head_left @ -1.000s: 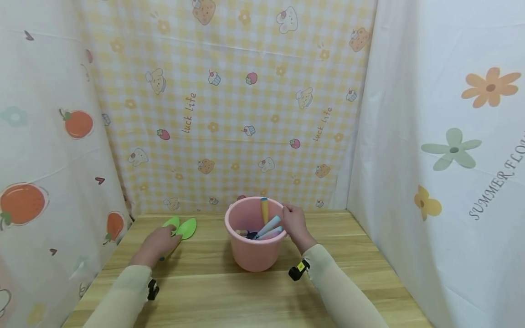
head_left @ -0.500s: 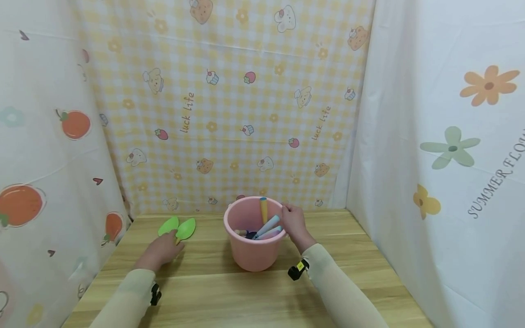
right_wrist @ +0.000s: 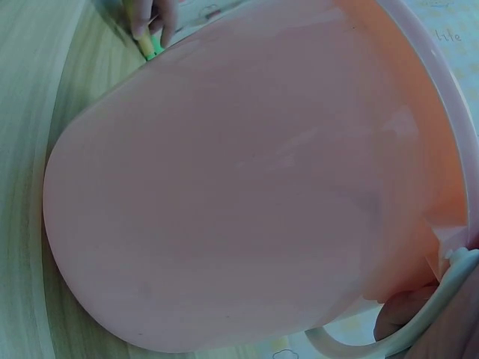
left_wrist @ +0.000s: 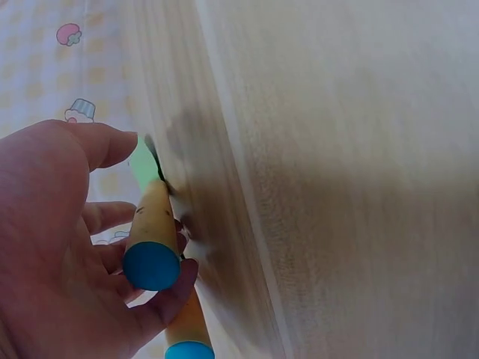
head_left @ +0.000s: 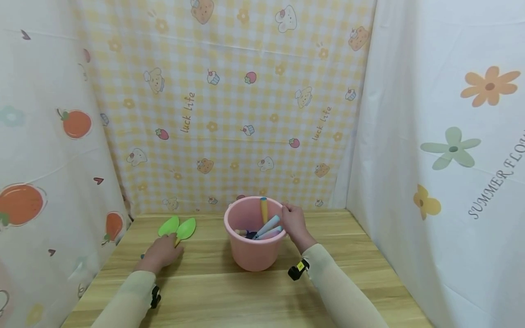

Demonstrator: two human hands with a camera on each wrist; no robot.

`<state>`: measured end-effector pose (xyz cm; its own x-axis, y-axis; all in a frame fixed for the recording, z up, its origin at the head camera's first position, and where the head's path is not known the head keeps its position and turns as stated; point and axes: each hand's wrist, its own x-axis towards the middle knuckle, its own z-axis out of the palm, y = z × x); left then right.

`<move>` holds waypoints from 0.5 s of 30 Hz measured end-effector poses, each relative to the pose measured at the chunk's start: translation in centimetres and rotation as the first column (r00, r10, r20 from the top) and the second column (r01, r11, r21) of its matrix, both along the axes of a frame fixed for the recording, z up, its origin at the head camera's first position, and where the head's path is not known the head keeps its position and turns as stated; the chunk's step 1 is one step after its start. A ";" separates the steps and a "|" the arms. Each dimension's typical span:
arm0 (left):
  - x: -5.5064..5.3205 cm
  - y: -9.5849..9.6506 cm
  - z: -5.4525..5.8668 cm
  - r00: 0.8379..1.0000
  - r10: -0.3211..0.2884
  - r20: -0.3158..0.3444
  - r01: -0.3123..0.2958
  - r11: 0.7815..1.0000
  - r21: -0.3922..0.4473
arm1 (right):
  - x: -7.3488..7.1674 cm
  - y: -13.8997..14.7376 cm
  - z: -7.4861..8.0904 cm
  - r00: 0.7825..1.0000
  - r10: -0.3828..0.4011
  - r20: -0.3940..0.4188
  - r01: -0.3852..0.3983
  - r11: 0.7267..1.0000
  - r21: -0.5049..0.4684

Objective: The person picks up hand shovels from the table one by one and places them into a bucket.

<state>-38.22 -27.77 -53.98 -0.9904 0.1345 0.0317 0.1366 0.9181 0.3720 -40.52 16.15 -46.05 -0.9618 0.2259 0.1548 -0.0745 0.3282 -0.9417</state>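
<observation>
Two small garden trowels with green blades (head_left: pixel 187 228) and blue-ended wooden handles lie at the table's left. My left hand (head_left: pixel 162 250) is low over them. In the left wrist view its fingers curl round one trowel handle (left_wrist: pixel 153 228); the second handle (left_wrist: pixel 187 329) shows just beside it. At the middle stands a pink bucket (head_left: pixel 255 255), upright on the table. My right hand (head_left: pixel 294 223) grips the bucket's right rim, its fingers partly hidden. The bucket's pale carrying handle (right_wrist: pixel 352 348) hangs beside those fingers in the right wrist view.
Inside the bucket are several tools: a yellow handle (head_left: pixel 264 210) leaning on the back wall, pale blue handles (head_left: pixel 268 226) and a wooden one (head_left: pixel 241 233). Patterned cloths (head_left: pixel 229 100) close off the wooden table (head_left: pixel 221 300) at the back and both sides.
My left hand has drawn back slightly toward me and shifted a little right, baring more of the green blades. The right hand and bucket have stayed in place.
</observation>
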 end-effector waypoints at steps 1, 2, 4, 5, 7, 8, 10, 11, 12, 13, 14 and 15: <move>0.0 0.0 0.0 1.000 0.001 0.001 -0.001 1.000 -0.001 | 0.0 0.0 0.0 1.000 0.000 -0.001 0.000 1.000 0.002; 0.0 0.1 0.0 1.000 0.004 0.002 -0.004 1.000 0.000 | 0.0 0.0 0.0 1.000 -0.001 -0.002 0.001 1.000 0.004; 0.0 0.1 0.0 1.000 0.008 0.004 -0.008 1.000 -0.003 | 0.0 0.0 0.0 1.000 -0.002 -0.005 0.002 1.000 0.004; -0.1 0.2 0.0 1.000 0.009 0.003 -0.009 1.000 -0.006 | 0.0 0.0 0.0 1.000 -0.004 -0.006 0.004 1.000 0.005; -0.1 0.3 0.0 1.000 0.013 0.001 -0.012 1.000 -0.010 | 0.0 0.0 0.0 1.000 -0.009 -0.006 0.009 1.000 0.004; -0.2 0.3 0.0 1.000 0.015 0.000 -0.015 1.000 -0.011 | 0.0 0.1 0.0 1.000 -0.010 -0.006 0.010 1.000 0.004; -0.3 0.4 0.0 1.000 0.015 -0.001 -0.015 1.000 -0.018 | 0.0 0.1 0.0 1.000 -0.008 0.000 0.008 1.000 0.001; -0.4 0.4 -0.1 1.000 0.015 -0.001 -0.015 1.000 -0.023 | 0.0 0.1 0.0 1.000 -0.006 0.002 0.006 1.000 0.001; -0.5 0.4 -0.1 1.000 0.016 0.002 -0.016 1.000 -0.025 | 0.0 0.1 -0.1 1.000 -0.003 0.004 0.003 1.000 -0.001; -0.6 0.4 -0.2 1.000 0.018 0.005 -0.018 1.000 -0.024 | -0.1 0.1 -0.1 1.000 -0.001 0.007 0.001 1.000 -0.001; -0.7 0.3 -0.3 1.000 0.019 0.009 -0.019 1.000 -0.025 | -0.1 0.1 -0.1 1.000 0.002 0.010 -0.002 1.000 -0.002; -0.9 0.3 -0.4 1.000 0.021 0.013 -0.021 0.999 -0.024 | -0.1 0.1 -0.1 1.000 0.004 0.012 -0.004 1.000 -0.004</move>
